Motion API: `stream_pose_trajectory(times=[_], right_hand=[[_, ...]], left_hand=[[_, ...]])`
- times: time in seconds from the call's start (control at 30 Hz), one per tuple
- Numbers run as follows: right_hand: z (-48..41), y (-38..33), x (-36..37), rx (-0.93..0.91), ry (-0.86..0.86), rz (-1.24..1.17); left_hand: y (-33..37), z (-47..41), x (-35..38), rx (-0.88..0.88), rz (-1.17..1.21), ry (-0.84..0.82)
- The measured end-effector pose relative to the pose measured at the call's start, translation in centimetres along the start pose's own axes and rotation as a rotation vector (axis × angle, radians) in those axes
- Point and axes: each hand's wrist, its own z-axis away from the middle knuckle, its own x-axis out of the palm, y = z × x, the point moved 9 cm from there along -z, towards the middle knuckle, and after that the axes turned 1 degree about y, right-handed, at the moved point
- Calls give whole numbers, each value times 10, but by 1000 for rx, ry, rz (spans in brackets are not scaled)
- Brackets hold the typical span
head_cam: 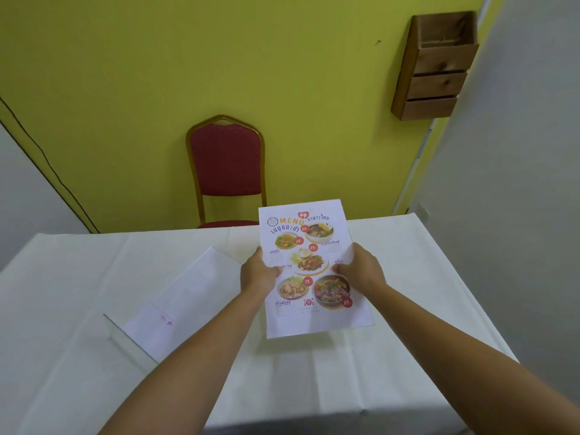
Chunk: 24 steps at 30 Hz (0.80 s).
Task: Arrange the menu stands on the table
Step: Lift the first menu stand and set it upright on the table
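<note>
A printed menu sheet (309,268) with food photos is held up above the white-clothed table (314,387). My left hand (257,273) grips its left edge and my right hand (361,268) grips its right edge, thumbs on the printed face. To the left, a clear acrylic menu stand (169,304) lies flat on the cloth with a white sheet inside it, its base end toward me. The stand is apart from both hands.
A red padded chair (227,171) with a gold frame stands behind the table's far edge against the yellow wall. A wooden wall rack (434,67) hangs at the upper right. The table's right edge runs close to a grey wall.
</note>
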Motion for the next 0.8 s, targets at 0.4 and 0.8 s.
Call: stream_pose_trajectory(times=[0.4, 0.8], right_hand=[[17, 13, -24, -1, 289, -229], [24, 12, -15, -9, 339, -325]], left_hand=[[28, -2, 6, 251, -145, -137], [44, 8, -11, 430, -187, 72]])
